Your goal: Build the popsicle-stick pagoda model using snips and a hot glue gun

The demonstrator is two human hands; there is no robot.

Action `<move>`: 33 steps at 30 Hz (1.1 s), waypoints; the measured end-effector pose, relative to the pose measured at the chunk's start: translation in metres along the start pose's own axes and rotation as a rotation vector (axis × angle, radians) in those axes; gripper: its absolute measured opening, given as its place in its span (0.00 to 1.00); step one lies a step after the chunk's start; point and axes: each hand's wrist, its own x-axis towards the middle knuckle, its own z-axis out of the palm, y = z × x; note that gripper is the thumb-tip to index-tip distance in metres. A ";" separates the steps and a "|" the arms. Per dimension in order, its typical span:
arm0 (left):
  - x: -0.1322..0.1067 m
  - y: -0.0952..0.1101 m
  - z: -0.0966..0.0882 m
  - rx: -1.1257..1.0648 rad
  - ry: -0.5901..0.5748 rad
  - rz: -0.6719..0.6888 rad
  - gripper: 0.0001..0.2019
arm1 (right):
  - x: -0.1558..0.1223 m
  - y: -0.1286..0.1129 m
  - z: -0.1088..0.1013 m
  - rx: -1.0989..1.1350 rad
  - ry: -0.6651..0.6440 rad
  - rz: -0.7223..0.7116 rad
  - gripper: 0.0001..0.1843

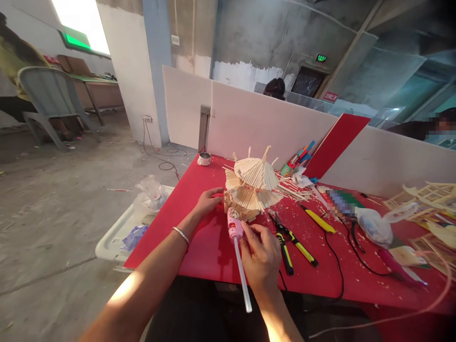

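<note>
A pagoda-like model of thin wooden sticks [254, 173], with two tiers of sloping roofs, stands on the red tabletop [210, 237]. My left hand [208, 200] is at its left side, fingers stretched out and apart, fingertips at the model's edge. Whether they press on it, I cannot tell. In my right hand [261, 249] is a pink hot glue gun [234, 227], pinched between thumb and fingers. Its front end points at the model's lower tier, and a long clear glue stick [242, 275] sticks out of its back towards me. The nozzle tip is hard to make out.
Yellow-and-black pliers [287, 242] and a yellow-handled tool [318, 218] lie right of my right hand. Loose sticks [295, 190], cables and plastic bags [375, 225] spread beyond. A small cup [204, 159] stands at the far left corner. A white partition [249, 114] borders the back.
</note>
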 end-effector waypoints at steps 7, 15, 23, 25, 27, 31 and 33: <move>0.000 -0.004 -0.004 0.043 -0.060 0.026 0.30 | 0.003 0.002 -0.004 0.058 0.011 0.066 0.15; 0.005 -0.007 -0.008 0.140 -0.160 0.143 0.22 | -0.007 0.008 -0.029 0.272 -0.017 0.137 0.17; 0.000 -0.002 -0.011 0.301 -0.291 0.243 0.18 | -0.001 -0.003 -0.045 0.223 0.104 0.057 0.18; -0.004 0.001 -0.010 0.295 -0.350 0.199 0.18 | 0.002 -0.004 -0.044 0.191 0.110 0.058 0.17; -0.010 0.006 -0.009 0.287 -0.407 0.145 0.19 | 0.006 -0.002 -0.041 0.162 0.117 0.066 0.17; -0.020 0.017 -0.006 0.291 -0.435 0.066 0.17 | 0.015 0.002 -0.030 0.165 0.111 0.113 0.15; -0.022 0.020 -0.004 0.304 -0.423 0.057 0.15 | 0.021 0.001 -0.024 0.214 0.095 0.182 0.13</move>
